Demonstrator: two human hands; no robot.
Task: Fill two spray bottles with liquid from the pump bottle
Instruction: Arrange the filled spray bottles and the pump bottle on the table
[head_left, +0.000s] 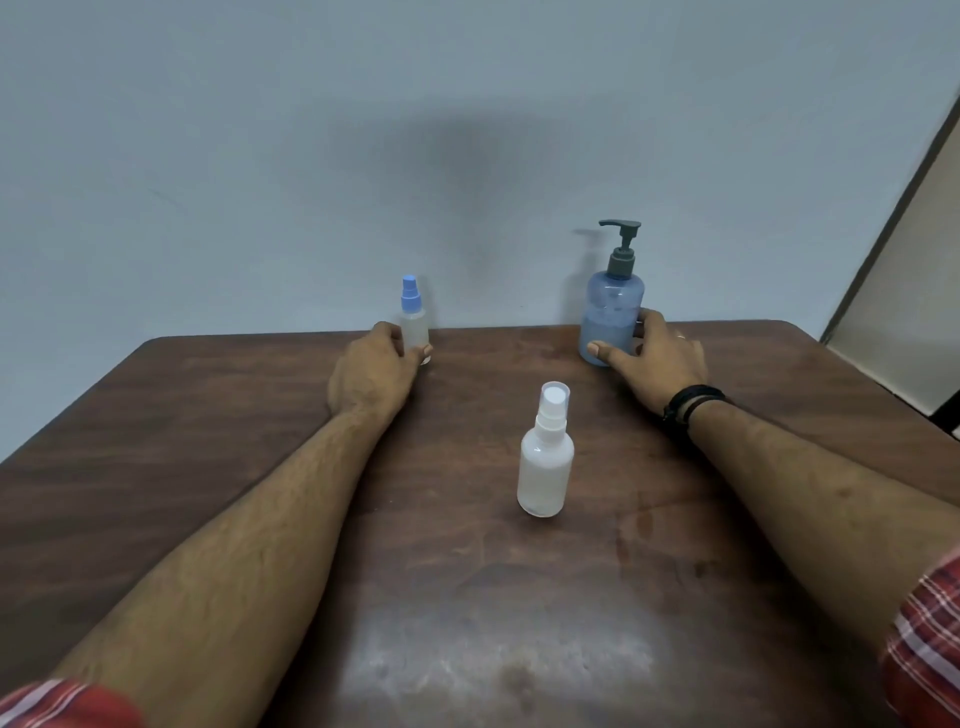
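A small clear spray bottle with a blue nozzle (413, 317) stands upright near the table's far edge, and my left hand (376, 371) is wrapped around its lower part. At the far right stands a blue pump bottle (613, 304) with a grey pump head, partly filled with liquid. My right hand (657, 356) grips its base, thumb in front and fingers behind. A white spray bottle with a clear cap (546, 457) stands upright and untouched in the middle of the table, between my forearms.
Everything rests on a dark brown wooden table (234, 415) with rounded far corners, set against a pale grey-blue wall. A beige panel with a dark frame (898, 291) leans at the far right. I wear dark bands on my right wrist.
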